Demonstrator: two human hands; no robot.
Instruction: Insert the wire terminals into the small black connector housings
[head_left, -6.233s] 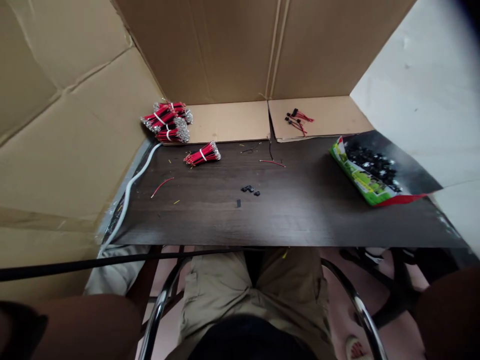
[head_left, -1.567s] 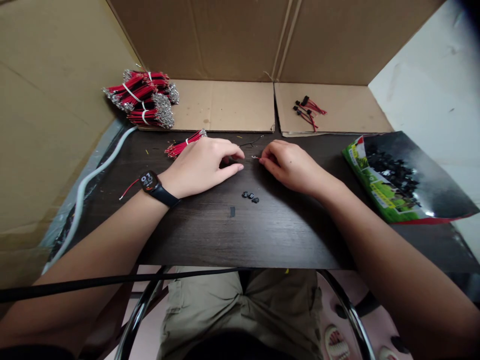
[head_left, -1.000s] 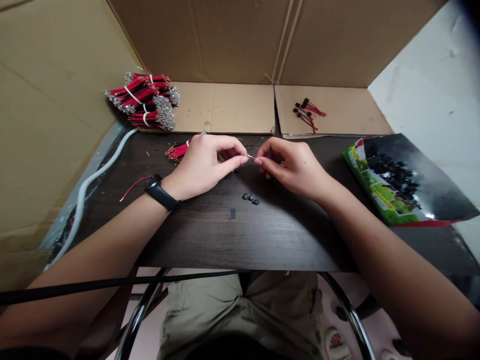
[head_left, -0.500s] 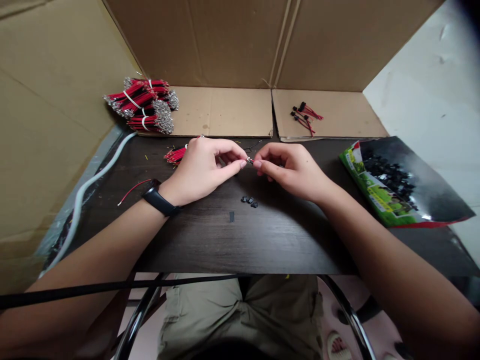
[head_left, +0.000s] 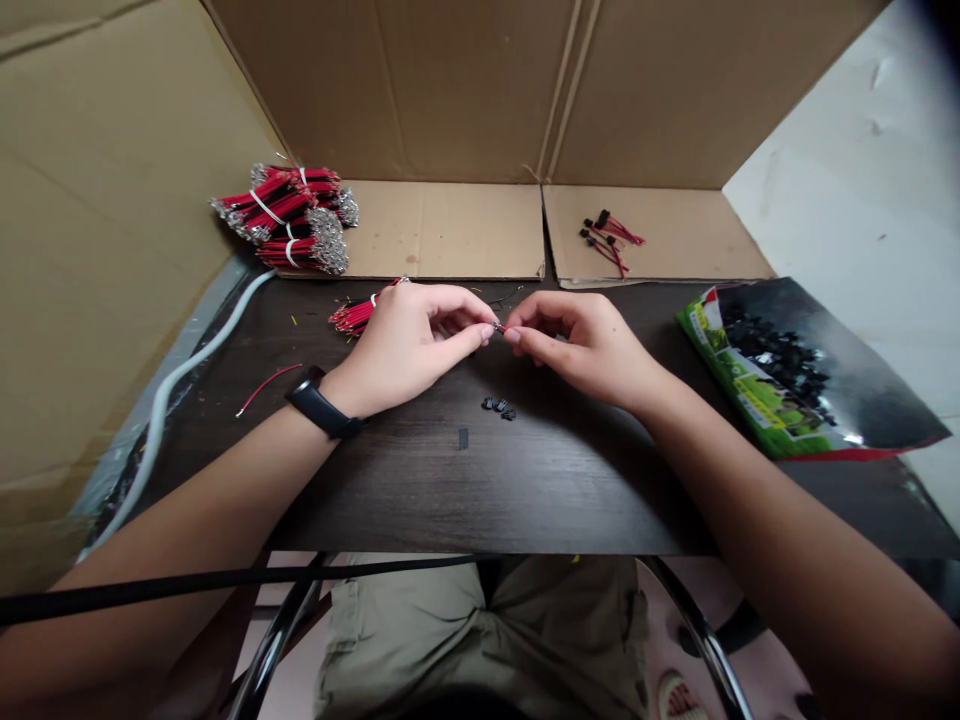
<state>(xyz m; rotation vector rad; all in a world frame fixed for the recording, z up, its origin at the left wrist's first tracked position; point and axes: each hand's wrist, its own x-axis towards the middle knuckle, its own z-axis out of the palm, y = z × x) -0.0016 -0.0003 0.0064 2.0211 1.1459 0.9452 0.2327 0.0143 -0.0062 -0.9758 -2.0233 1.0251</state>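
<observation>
Over the dark table, my left hand [head_left: 420, 340] and my right hand [head_left: 581, 345] face each other with their fingertips almost touching. Both pinch a small red and black wire piece [head_left: 499, 327] with a metal end between thumbs and forefingers; its details are too small to tell. A bundle of red wires [head_left: 354, 317] lies partly behind my left hand. Below the fingertips rest several small black connectors [head_left: 499, 407], with a small dark rectangle [head_left: 463, 438] nearer the front edge. One loose red wire [head_left: 266, 388] lies beside the watch on my left wrist.
Tied red and black wire bundles [head_left: 289, 220] are piled at the back left on cardboard [head_left: 442, 230]. Several wires with black connectors [head_left: 611, 242] lie back right. An open bag [head_left: 817, 370] of black parts stands at right. A pale cable [head_left: 161, 400] runs along the left.
The hands stay nearly in place, with the wire piece slightly turned between the fingertips. The whole view has shifted a little.
</observation>
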